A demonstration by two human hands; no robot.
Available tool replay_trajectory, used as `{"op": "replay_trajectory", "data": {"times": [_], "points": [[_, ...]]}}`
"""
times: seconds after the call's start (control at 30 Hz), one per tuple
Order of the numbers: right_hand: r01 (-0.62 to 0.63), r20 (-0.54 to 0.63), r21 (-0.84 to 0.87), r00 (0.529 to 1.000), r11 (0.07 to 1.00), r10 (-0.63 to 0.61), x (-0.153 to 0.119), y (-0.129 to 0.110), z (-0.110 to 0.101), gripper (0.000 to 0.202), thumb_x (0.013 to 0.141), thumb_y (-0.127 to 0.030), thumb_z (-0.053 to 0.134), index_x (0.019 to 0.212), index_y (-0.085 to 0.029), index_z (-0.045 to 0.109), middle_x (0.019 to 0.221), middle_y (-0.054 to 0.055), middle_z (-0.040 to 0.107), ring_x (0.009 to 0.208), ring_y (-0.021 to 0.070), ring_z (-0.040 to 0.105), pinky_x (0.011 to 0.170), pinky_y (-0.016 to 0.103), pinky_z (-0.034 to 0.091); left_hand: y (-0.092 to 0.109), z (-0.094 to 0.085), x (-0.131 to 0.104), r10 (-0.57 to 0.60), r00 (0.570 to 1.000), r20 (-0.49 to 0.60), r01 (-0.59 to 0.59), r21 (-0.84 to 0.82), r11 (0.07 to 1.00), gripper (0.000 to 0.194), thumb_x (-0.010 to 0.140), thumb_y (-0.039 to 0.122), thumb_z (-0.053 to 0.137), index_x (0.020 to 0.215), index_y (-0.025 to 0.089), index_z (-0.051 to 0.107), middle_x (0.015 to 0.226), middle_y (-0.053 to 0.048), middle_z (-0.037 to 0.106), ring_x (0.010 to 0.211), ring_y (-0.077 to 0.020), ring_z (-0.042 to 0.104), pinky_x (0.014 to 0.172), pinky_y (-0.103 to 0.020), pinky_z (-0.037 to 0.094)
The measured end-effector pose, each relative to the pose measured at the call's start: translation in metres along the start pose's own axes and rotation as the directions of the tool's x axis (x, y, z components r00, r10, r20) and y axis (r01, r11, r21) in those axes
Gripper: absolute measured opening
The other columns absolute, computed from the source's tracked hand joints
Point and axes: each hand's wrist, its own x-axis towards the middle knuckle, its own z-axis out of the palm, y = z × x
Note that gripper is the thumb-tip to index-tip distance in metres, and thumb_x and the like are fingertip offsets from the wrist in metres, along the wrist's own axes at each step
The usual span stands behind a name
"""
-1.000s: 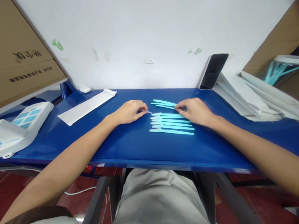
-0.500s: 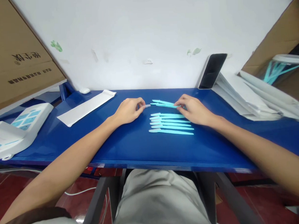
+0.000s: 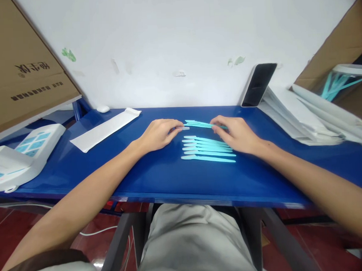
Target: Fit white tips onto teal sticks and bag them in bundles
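Note:
My left hand (image 3: 163, 133) is closed, thumb and fingers pinching a small translucent blade cap (image 3: 185, 128). Just right of that cap lie the blade ends of a few turquoise eyebrow razors (image 3: 198, 123), bunched and partly overlapping. My right hand (image 3: 236, 133) pinches the handle end of a razor from this bunch; its fingers hide exactly how many it grips. Nearer to me, several more turquoise eyebrow razors (image 3: 212, 154) lie side by side in a row, pale blade ends to the left. The right hand covers some handle tips of the row.
On the blue table (image 3: 159, 176) lie a white paper sleeve (image 3: 105, 130) and, far left, a white device (image 3: 38, 153). A dark-screened phone (image 3: 259, 84) leans on the wall at right, beside stacked white envelopes (image 3: 306, 118). A clear tub (image 3: 343, 82) holds more turquoise sticks.
My left hand has moved a little right with the cap, up to the blade ends of the bunched razors. My right hand has stayed nearly in place.

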Motion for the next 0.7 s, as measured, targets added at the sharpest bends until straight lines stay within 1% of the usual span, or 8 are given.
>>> {"op": "replay_trajectory", "data": {"times": [0.07, 0.17, 0.27, 0.37, 0.57, 0.7], "points": [[-0.009, -0.016, -0.017, 1.000, 1.000, 0.008, 0.0004, -0.0014, -0.0025, 0.027, 0.099, -0.034, 0.046, 0.105, -0.019, 0.067, 0.084, 0.006, 0.073, 0.068, 0.0203, 0.063, 0.069, 0.033, 0.045, 0.0002, 0.0008, 0.0000, 0.008, 1.000, -0.010, -0.009, -0.027, 1.000, 0.031, 0.106, 0.031, 0.047, 0.116, 0.017, 0.072, 0.113, -0.009, 0.078, 0.096, -0.0209, 0.073, 0.086, -0.032, 0.053], [-0.045, -0.032, -0.041, 0.999, 0.998, 0.044, 0.0007, -0.0018, -0.0057, 0.025, 0.096, -0.033, 0.048, 0.101, -0.019, 0.068, 0.079, 0.005, 0.071, 0.065, 0.0200, 0.060, 0.068, 0.033, 0.044, 0.0011, 0.0005, 0.0001, -0.011, 1.000, -0.020, 0.010, -0.052, 0.999, 0.030, 0.106, 0.031, 0.047, 0.116, 0.016, 0.071, 0.113, -0.009, 0.077, 0.095, -0.0202, 0.073, 0.084, -0.030, 0.053], [-0.059, -0.015, -0.060, 0.998, 0.996, 0.058, 0.0007, -0.0015, -0.0066, 0.024, 0.093, -0.034, 0.050, 0.098, -0.019, 0.069, 0.076, 0.004, 0.070, 0.062, 0.0191, 0.059, 0.066, 0.032, 0.043, 0.0024, -0.0007, 0.0004, -0.040, 0.999, -0.027, 0.038, -0.058, 0.998, 0.031, 0.106, 0.032, 0.047, 0.115, 0.017, 0.071, 0.110, -0.008, 0.078, 0.090, -0.0190, 0.072, 0.080, -0.030, 0.052], [-0.028, 0.007, -0.069, 1.000, 0.997, 0.029, 0.0005, -0.0019, -0.0053, 0.024, 0.093, -0.033, 0.051, 0.097, -0.019, 0.070, 0.077, 0.004, 0.071, 0.061, 0.0183, 0.059, 0.065, 0.031, 0.043, 0.0033, -0.0008, 0.0007, -0.046, 0.998, -0.034, 0.044, -0.061, 0.997, 0.030, 0.106, 0.033, 0.047, 0.116, 0.017, 0.071, 0.107, -0.007, 0.078, 0.085, -0.0175, 0.071, 0.079, -0.029, 0.051], [0.030, -0.001, -0.030, 1.000, 0.999, -0.030, -0.0006, -0.0002, -0.0030, 0.023, 0.095, -0.031, 0.052, 0.099, -0.018, 0.072, 0.086, 0.005, 0.075, 0.064, 0.0176, 0.063, 0.065, 0.030, 0.045, 0.0040, 0.0006, -0.0002, -0.011, 0.999, -0.036, 0.008, -0.098, 0.995, 0.030, 0.106, 0.033, 0.046, 0.116, 0.017, 0.070, 0.110, -0.008, 0.077, 0.091, -0.0179, 0.072, 0.081, -0.028, 0.053], [0.086, -0.012, -0.029, 0.996, 0.996, -0.086, -0.0011, 0.0007, -0.0003, 0.028, 0.100, -0.032, 0.050, 0.101, -0.017, 0.073, 0.092, 0.008, 0.077, 0.074, 0.0201, 0.067, 0.070, 0.031, 0.048, 0.0074, 0.0026, 0.0009, 0.004, 0.999, -0.055, -0.012, -0.134, 0.991, 0.029, 0.106, 0.031, 0.048, 0.114, 0.017, 0.071, 0.107, -0.008, 0.078, 0.090, -0.0179, 0.073, 0.081, -0.027, 0.054]]}}
